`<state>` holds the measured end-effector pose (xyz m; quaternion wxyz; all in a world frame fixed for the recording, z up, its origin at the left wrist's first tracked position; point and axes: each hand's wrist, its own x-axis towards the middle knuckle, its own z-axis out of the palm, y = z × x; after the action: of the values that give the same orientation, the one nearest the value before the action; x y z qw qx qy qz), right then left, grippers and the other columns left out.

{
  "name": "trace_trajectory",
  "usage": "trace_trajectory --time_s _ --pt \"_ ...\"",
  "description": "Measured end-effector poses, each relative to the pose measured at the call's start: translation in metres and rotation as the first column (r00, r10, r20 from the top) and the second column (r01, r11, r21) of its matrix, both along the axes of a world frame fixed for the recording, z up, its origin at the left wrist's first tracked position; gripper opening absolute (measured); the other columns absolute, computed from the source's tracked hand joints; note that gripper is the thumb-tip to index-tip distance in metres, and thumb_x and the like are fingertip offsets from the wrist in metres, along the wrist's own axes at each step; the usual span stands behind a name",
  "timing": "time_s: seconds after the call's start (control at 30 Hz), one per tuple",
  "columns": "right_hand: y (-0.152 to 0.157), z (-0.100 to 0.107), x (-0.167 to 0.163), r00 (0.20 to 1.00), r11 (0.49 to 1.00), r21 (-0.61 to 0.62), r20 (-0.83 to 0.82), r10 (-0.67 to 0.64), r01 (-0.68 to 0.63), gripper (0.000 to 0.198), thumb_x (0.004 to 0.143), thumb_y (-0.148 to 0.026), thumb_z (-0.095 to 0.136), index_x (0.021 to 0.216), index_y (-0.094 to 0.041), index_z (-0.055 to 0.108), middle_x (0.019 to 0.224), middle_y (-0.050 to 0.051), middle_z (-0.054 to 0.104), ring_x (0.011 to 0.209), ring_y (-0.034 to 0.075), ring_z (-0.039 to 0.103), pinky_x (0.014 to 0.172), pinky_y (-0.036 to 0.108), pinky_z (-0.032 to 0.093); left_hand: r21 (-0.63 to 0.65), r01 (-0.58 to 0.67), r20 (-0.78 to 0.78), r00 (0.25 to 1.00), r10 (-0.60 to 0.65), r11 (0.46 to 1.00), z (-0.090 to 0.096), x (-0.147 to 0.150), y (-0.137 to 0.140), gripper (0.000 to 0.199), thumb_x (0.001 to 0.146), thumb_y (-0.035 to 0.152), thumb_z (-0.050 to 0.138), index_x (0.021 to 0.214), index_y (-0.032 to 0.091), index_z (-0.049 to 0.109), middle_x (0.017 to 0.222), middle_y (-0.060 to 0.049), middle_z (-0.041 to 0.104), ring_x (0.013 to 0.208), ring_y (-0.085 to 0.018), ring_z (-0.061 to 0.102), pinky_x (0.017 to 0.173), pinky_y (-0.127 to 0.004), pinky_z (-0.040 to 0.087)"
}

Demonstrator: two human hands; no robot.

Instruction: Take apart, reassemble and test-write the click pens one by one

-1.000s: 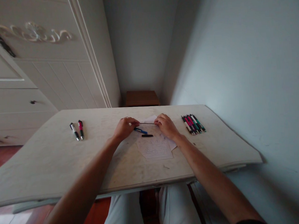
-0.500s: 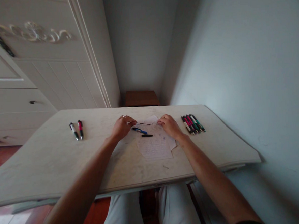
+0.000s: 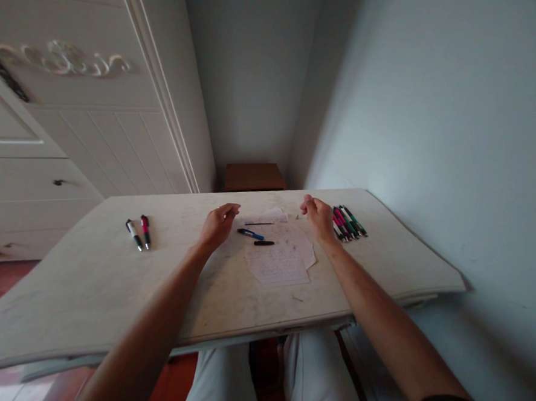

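Note:
My left hand (image 3: 217, 225) hovers at the left edge of the written paper (image 3: 281, 266), its fingers loosely bent and apart from the thumb, holding nothing visible. A thin dark pen refill (image 3: 259, 223) lies on the paper just right of its fingertips. Below the refill are a blue pen barrel (image 3: 250, 233) and a short black pen part (image 3: 264, 243). My right hand (image 3: 318, 215) is raised beyond the paper's right side with its fingers curled closed; whatever is in them, if anything, is hidden. It partly covers a row of pens.
Several colourful pens (image 3: 351, 222) lie side by side at the right of the white table (image 3: 119, 294). At the left lie a white-and-dark pen (image 3: 134, 234) and a pink-and-black pen (image 3: 146, 232). A white cabinet (image 3: 110, 137) stands left, a wall (image 3: 427, 124) right.
The refill has left my left hand and now lies on the paper. My left hand has drawn back slightly left; my right hand has moved right and away from the paper.

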<state>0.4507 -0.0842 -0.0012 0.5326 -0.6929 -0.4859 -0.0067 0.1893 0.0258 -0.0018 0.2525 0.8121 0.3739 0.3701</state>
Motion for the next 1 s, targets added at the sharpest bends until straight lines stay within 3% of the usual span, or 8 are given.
trace_trajectory --time_s 0.1,0.3,0.47,0.6,0.7,0.77,0.87,1.0 --pt "0.003 -0.002 0.003 1.000 0.999 0.032 0.002 -0.030 0.030 0.060 0.090 -0.068 0.032 0.069 -0.018 0.060 0.063 0.005 0.066 0.058 0.017 0.058 0.062 0.028 0.042 -0.035 -0.022 0.057 0.998 0.024 0.999 0.001 -0.001 -0.002 0.036 0.092 0.040 0.041 0.101 0.016 0.067 0.090 -0.007 0.073 0.085 -0.019 0.067 0.078 -0.028 0.048" --pt "0.005 -0.001 0.006 0.997 0.998 0.028 0.055 -0.061 0.059 0.058 0.090 -0.067 0.029 0.060 -0.022 0.049 0.056 0.002 0.058 0.052 0.016 0.052 0.059 0.028 0.039 0.012 -0.109 0.020 0.994 0.109 0.994 0.006 0.001 -0.008 0.037 0.090 0.041 0.037 0.066 0.019 0.054 0.060 -0.001 0.059 0.059 -0.015 0.054 0.060 -0.025 0.039" --pt "0.000 0.002 0.005 0.993 0.994 0.049 0.068 -0.096 0.093 0.055 0.091 -0.064 0.028 0.058 -0.023 0.044 0.052 0.000 0.051 0.050 0.015 0.047 0.057 0.028 0.036 0.047 -0.153 -0.012 0.988 0.153 0.987 0.005 0.003 -0.010 0.036 0.087 0.039 0.040 0.056 0.021 0.038 0.051 0.003 0.041 0.052 -0.012 0.039 0.052 -0.025 0.028" --pt "-0.002 0.002 0.002 0.996 0.996 0.053 0.049 -0.076 0.074 0.052 0.091 -0.062 0.031 0.057 -0.023 0.042 0.050 -0.002 0.047 0.049 0.014 0.042 0.055 0.027 0.033 0.070 -0.144 0.032 0.989 0.142 0.987 0.003 0.005 -0.014 0.037 0.087 0.037 0.041 0.055 0.020 0.036 0.051 0.004 0.037 0.051 -0.011 0.035 0.052 -0.026 0.026" --pt "-0.004 0.002 -0.001 0.996 0.997 0.047 0.058 -0.064 0.061 0.052 0.091 -0.061 0.033 0.056 -0.023 0.041 0.048 -0.004 0.042 0.047 0.013 0.038 0.053 0.027 0.030 0.118 -0.052 0.027 0.998 0.049 0.992 0.004 0.008 -0.021 0.038 0.088 0.037 0.042 0.055 0.020 0.041 0.054 0.002 0.042 0.054 -0.012 0.039 0.054 -0.026 0.031" --pt "-0.006 0.003 -0.003 0.996 0.997 0.060 0.062 -0.061 0.057 0.053 0.091 -0.062 0.033 0.055 -0.023 0.039 0.047 -0.004 0.038 0.047 0.012 0.036 0.052 0.027 0.029 0.158 0.092 -0.013 0.996 -0.091 0.983 0.006 0.009 -0.026 0.035 0.088 0.038 0.046 0.060 0.019 0.051 0.061 -0.001 0.052 0.061 -0.013 0.047 0.061 -0.026 0.038" --pt "-0.011 0.006 -0.006 0.998 0.996 0.084 0.048 -0.044 0.040 0.056 0.090 -0.064 0.036 0.052 -0.023 0.037 0.046 -0.005 0.036 0.046 0.011 0.034 0.049 0.026 0.028 0.177 0.313 -0.093 0.949 -0.301 0.933 0.009 0.009 -0.030 0.028 0.087 0.038 0.051 0.074 0.018 0.065 0.078 -0.006 0.065 0.079 -0.018 0.057 0.077 -0.031 0.045" --pt "-0.014 0.008 -0.010 0.998 0.997 0.073 0.053 0.030 -0.033 0.054 0.090 -0.061 0.040 0.053 -0.021 0.041 0.047 -0.003 0.044 0.047 0.012 0.041 0.051 0.025 0.032 0.173 0.427 -0.170 0.900 -0.401 0.887 0.011 0.004 -0.029 0.020 0.080 0.024 0.055 0.087 0.020 0.073 0.091 -0.007 0.071 0.091 -0.021 0.060 0.088 -0.035 0.045"
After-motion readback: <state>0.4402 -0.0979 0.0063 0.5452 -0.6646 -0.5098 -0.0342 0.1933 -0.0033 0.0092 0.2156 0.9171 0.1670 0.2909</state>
